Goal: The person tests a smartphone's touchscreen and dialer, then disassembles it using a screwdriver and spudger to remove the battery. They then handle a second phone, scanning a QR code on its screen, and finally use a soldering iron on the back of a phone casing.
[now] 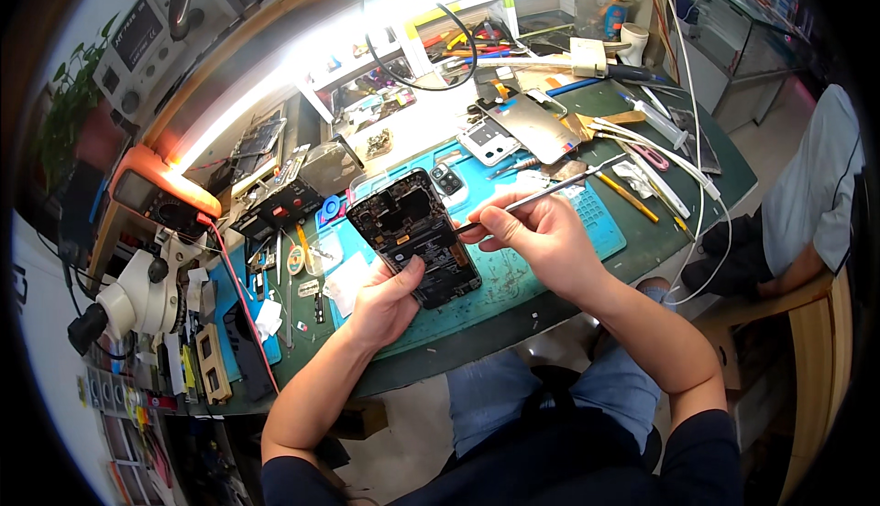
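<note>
An opened smartphone (412, 231), its back off and its inner boards and battery showing, is held tilted above the bench. My left hand (390, 297) grips its lower left edge, the thumb lying over the inside. In my right hand (541, 231) is a slim metal pry tool (550, 191), pinched between thumb and fingers. One end of the tool meets the phone's right edge; the other points up to the right. Under the phone lies a blue repair mat (596, 222), partly hidden by it and my hands.
At the left stand an orange multimeter (151, 185) and a white microscope part (128, 309). Phone back covers (490, 139), a syringe (655, 121) and white cables (706, 181) lie to the right. A black cable loop (472, 57) hangs over the back. A seated person (811, 176) is at far right.
</note>
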`<action>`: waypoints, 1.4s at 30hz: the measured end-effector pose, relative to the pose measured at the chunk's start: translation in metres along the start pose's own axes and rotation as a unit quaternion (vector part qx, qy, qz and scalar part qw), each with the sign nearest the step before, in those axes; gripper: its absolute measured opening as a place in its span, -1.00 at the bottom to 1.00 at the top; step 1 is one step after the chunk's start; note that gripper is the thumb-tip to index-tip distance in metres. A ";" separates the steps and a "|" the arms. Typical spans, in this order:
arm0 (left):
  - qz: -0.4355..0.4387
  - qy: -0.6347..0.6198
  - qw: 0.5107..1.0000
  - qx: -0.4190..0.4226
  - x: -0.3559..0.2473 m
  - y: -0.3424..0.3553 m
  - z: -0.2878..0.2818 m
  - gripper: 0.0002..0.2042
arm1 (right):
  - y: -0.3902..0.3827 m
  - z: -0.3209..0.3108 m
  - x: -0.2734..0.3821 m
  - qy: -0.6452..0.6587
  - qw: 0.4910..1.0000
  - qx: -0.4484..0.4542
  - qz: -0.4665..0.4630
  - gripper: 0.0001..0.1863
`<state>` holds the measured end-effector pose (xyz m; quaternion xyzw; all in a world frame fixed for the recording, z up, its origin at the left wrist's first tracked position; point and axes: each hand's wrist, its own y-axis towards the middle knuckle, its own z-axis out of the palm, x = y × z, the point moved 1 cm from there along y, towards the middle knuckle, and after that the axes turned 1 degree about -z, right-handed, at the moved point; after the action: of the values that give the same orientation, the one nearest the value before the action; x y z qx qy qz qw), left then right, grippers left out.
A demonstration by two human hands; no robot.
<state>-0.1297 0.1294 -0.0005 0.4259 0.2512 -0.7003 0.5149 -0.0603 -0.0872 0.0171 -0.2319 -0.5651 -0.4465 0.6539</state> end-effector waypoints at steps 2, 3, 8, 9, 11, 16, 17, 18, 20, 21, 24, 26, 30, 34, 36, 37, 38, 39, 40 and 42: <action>0.003 0.010 1.000 -0.017 0.003 -0.003 -0.004 -0.54 | -0.006 0.005 0.000 -0.127 0.989 -0.020 -0.076 -0.80; 0.006 0.021 0.999 -0.030 0.004 -0.004 -0.004 -0.55 | -0.008 0.008 0.001 -0.190 0.975 -0.031 -0.113 -0.82; 0.011 0.045 0.998 -0.034 0.004 -0.007 -0.008 -0.55 | -0.009 0.017 -0.006 -0.274 0.906 -0.078 -0.312 -0.88; 0.007 0.053 0.998 -0.031 0.003 -0.005 -0.009 -0.54 | -0.008 0.014 -0.007 -0.202 0.946 -0.066 -0.243 -0.87; 0.007 0.071 0.997 -0.030 0.002 -0.002 -0.013 -0.49 | -0.007 0.009 -0.008 -0.051 0.993 -0.041 -0.097 -0.85; 0.056 0.138 0.984 -0.092 -0.001 -0.003 -0.008 -0.28 | -0.014 0.008 -0.005 -0.119 0.983 -0.032 -0.133 -0.82; 0.055 0.188 0.972 -0.131 -0.006 -0.003 0.003 -0.23 | -0.016 0.009 -0.006 -0.138 0.976 -0.040 -0.166 -0.83; 0.053 0.237 0.955 -0.169 -0.012 -0.003 0.019 -0.17 | -0.018 0.011 -0.007 -0.156 0.966 -0.048 -0.199 -0.84; 0.119 0.332 0.909 -0.221 -0.009 -0.009 0.024 0.04 | -0.023 0.017 0.000 -0.203 0.948 -0.041 -0.241 -0.86; 0.141 0.372 0.888 -0.231 -0.010 -0.011 0.032 0.07 | -0.026 0.021 0.005 -0.226 0.937 -0.037 -0.262 -0.87; 0.174 0.456 0.829 -0.273 -0.014 -0.020 0.057 0.19 | -0.032 0.032 0.010 -0.242 0.917 -0.032 -0.315 -0.90; 0.150 0.431 0.846 -0.276 -0.012 -0.026 0.062 0.23 | -0.035 0.036 0.012 -0.257 0.898 -0.025 -0.357 -0.90; 0.143 0.427 0.846 -0.286 -0.009 -0.031 0.069 0.25 | -0.045 0.042 0.018 -0.278 0.891 -0.005 -0.358 -0.89; 0.199 0.444 0.818 -0.308 0.007 -0.033 0.072 0.25 | -0.051 0.048 0.018 -0.285 0.885 -0.020 -0.367 -0.83; 0.234 0.436 0.813 -0.307 0.013 -0.032 0.074 0.25 | -0.057 0.051 0.015 -0.298 0.880 -0.028 -0.368 -0.78; 0.239 0.443 0.806 -0.312 0.015 -0.033 0.075 0.24 | -0.058 0.052 0.014 -0.297 0.876 -0.028 -0.380 -0.76; 0.244 0.450 0.798 -0.317 0.017 -0.035 0.073 0.24 | -0.059 0.054 0.011 -0.296 0.871 -0.029 -0.391 -0.74; 0.249 0.457 0.791 -0.322 0.018 -0.036 0.072 0.23 | -0.060 0.056 0.010 -0.295 0.866 -0.029 -0.403 -0.72; 0.244 0.464 0.790 -0.317 0.017 -0.037 0.073 0.23 | -0.062 0.056 0.008 -0.300 0.862 -0.028 -0.407 -0.68; 0.235 0.479 0.789 -0.306 0.015 -0.037 0.076 0.22 | -0.063 0.055 0.006 -0.303 0.858 -0.033 -0.413 -0.69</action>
<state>-0.1917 0.0747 0.0223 0.5726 0.5586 -0.1507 0.5808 -0.1431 -0.0757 0.0245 -0.1225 -0.7641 -0.6015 0.1982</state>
